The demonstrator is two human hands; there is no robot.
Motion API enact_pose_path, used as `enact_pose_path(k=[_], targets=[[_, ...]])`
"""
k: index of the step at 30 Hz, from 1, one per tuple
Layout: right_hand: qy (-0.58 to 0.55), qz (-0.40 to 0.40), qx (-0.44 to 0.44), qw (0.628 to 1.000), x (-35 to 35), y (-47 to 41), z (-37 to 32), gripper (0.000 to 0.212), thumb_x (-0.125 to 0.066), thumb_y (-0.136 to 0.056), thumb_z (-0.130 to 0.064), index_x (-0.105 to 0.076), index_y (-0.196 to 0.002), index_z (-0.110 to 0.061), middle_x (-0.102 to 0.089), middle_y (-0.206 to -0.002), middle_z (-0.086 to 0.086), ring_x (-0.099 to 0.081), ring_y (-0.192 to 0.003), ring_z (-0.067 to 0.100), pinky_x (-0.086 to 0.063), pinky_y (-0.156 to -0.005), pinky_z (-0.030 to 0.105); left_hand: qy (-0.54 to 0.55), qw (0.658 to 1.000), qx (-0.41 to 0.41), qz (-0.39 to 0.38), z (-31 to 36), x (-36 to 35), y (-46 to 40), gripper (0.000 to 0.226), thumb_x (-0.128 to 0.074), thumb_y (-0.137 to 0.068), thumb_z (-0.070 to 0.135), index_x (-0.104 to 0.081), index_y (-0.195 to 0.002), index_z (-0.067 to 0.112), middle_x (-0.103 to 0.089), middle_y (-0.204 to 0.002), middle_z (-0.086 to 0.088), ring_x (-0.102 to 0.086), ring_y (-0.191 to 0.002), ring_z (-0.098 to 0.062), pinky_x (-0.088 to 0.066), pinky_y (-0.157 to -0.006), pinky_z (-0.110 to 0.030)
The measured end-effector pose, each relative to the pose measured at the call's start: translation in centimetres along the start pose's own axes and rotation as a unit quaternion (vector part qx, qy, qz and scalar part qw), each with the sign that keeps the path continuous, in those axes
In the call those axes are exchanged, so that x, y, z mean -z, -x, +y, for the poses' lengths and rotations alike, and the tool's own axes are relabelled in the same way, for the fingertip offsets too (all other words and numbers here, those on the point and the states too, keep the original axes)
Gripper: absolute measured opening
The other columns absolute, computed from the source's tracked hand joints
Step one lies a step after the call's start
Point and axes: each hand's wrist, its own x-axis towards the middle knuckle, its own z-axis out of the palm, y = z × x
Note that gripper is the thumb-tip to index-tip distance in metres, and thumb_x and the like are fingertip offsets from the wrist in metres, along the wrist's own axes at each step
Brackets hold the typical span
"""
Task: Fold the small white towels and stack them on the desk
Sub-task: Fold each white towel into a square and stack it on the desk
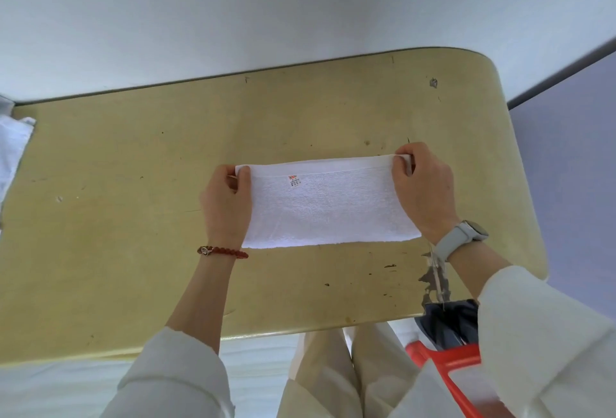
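A small white towel (330, 204) lies on the yellowish desk (133, 217), folded into a long strip with a small printed label near its upper left. My left hand (226, 204) pinches the towel's far left corner, thumb on top. My right hand (423, 190) pinches the far right corner the same way. Both hands hold the far edge slightly lifted while the near edge rests flat on the desk. Another white towel (13, 150) shows partly at the desk's far left edge, cut off by the frame.
The desk has a rounded right end (520, 157) and scratched, chipped patches near the front right (433, 281). A red plastic basket rim (446, 364) with dark cloth (450, 321) sits below the desk's front right. A white wall runs behind.
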Motion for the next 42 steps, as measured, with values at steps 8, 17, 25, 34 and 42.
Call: enact_pose_path(k=[8,17,25,34,42], targets=[[0.02,-0.005,0.006,1.0,-0.5,-0.1,0.0,0.014,-0.046,-0.089,-0.008,-0.057,-0.096,-0.002,-0.056,-0.094,0.011,-0.046,-0.074,0.018,-0.032,-0.063,0.025,-0.088,0.996,0.007,0.011,0.4,-0.1,-0.2,0.012,-0.048,-0.09,0.02,-0.052,-0.096,0.01,-0.049,-0.063,0.008,-0.047,-0.061,-0.015,-0.034,-0.049,-0.023],[0.132,0.062,0.192,0.971,-1.8,-0.1,-1.2,0.018,-0.053,-0.082,-0.011,-0.067,-0.094,-0.013,-0.062,-0.095,0.007,-0.053,-0.085,0.028,-0.038,-0.069,0.034,-0.183,0.947,-0.265,0.011,0.0,-1.2,-0.3,0.031,-0.044,-0.083,0.025,-0.069,-0.098,0.015,-0.063,-0.104,-0.007,-0.049,-0.102,-0.031,-0.036,-0.081,-0.036],[0.134,0.005,0.245,0.96,-4.9,-0.1,-3.7,0.015,-0.052,-0.082,-0.019,-0.067,-0.082,-0.017,-0.06,-0.085,0.0,-0.054,-0.08,0.023,-0.037,-0.071,0.034,-0.17,0.92,-0.353,-0.011,0.4,-3.6,-0.6,0.021,-0.052,-0.082,0.028,-0.071,-0.084,0.02,-0.066,-0.09,0.006,-0.042,-0.097,-0.013,-0.03,-0.086,-0.031],[0.11,-0.004,0.255,0.961,-4.8,-0.7,-4.0,0.019,-0.045,-0.086,-0.017,-0.062,-0.076,-0.016,-0.062,-0.079,-0.004,-0.054,-0.074,0.02,-0.027,-0.075,0.028,-0.149,0.923,-0.356,0.001,1.0,-3.7,-0.9,0.018,-0.053,-0.083,0.02,-0.069,-0.076,0.018,-0.067,-0.079,0.008,-0.041,-0.09,-0.012,-0.024,-0.078,-0.022],[0.132,-0.015,0.239,0.962,-5.3,-1.4,-4.3,0.024,-0.04,-0.086,-0.018,-0.063,-0.079,-0.018,-0.061,-0.076,-0.004,-0.053,-0.07,0.02,-0.037,-0.072,0.036,-0.167,0.929,-0.331,-0.01,1.6,-4.0,-1.3,0.012,-0.061,-0.08,0.013,-0.07,-0.074,0.018,-0.067,-0.074,0.007,-0.049,-0.087,-0.017,-0.033,-0.073,-0.028]])
